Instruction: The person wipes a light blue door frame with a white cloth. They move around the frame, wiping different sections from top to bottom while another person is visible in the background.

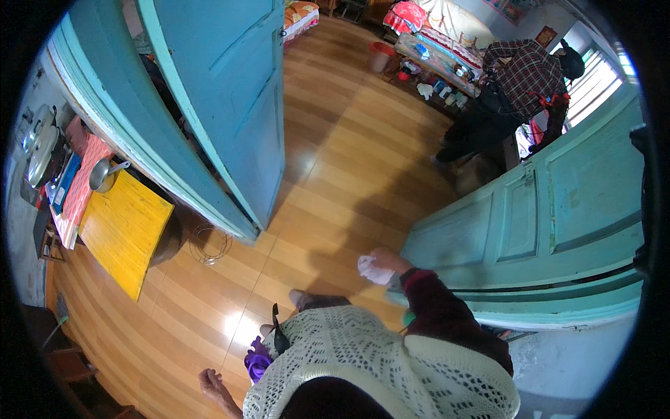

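In my right hand (pixel 393 260) is a crumpled white cloth (pixel 372 271), held out in front of me beside the right blue-green door panel (pixel 455 235). My left hand (pixel 212 385) hangs low at my side over the floor, fingers loosely curled and nothing seen in them. A purple cloth item (pixel 257 361) shows at my left hip, against my white openwork knitted vest (pixel 340 340). Ahead lies the doorway, with the left blue door leaf (pixel 235 105) swung into the room.
A yellow board (pixel 123 225) and a metal saucepan (pixel 102 175) stand at left. Coiled wire (pixel 210 246) lies by the door frame. Beyond, a person in a plaid shirt (pixel 528 73) bends near a low table (pixel 437 60); a red-rimmed bin (pixel 379 57) stands close by.
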The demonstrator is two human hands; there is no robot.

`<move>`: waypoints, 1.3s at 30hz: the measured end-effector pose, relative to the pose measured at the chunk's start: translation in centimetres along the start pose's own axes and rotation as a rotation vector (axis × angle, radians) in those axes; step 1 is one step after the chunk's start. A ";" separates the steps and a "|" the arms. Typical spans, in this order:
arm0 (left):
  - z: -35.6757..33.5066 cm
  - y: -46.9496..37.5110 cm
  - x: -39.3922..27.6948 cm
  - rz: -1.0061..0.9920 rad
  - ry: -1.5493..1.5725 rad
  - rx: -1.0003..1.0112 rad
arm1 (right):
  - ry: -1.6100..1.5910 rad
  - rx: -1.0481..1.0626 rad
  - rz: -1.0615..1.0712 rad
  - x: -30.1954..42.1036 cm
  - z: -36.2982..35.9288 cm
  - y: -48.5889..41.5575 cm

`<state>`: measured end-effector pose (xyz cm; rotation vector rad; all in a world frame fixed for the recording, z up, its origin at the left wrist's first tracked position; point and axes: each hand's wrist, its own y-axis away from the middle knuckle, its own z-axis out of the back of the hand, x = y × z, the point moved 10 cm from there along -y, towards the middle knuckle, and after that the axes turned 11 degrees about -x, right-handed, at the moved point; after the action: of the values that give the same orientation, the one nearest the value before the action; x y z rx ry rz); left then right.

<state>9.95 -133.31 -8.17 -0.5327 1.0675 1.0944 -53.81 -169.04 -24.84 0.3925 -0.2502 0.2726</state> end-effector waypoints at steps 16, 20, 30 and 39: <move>0.4 -2.9 2.4 -0.076 0.183 -0.083 | -0.431 -0.372 0.059 19.1 28.7 -10.4; 0.5 -4.5 1.9 -0.197 -0.063 -0.012 | -0.521 -0.686 0.366 31.4 42.6 -8.8; 3.4 -9.0 2.0 -0.166 0.032 -0.040 | -0.341 -1.510 0.905 54.3 62.6 3.6; 5.9 -11.4 3.0 -0.143 -0.004 -0.044 | -0.398 -2.038 1.005 62.4 71.2 7.1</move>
<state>22.96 -131.87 -9.90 -0.6318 0.9885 0.9945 -10.99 -178.49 59.33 -1.7799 -0.9492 0.7537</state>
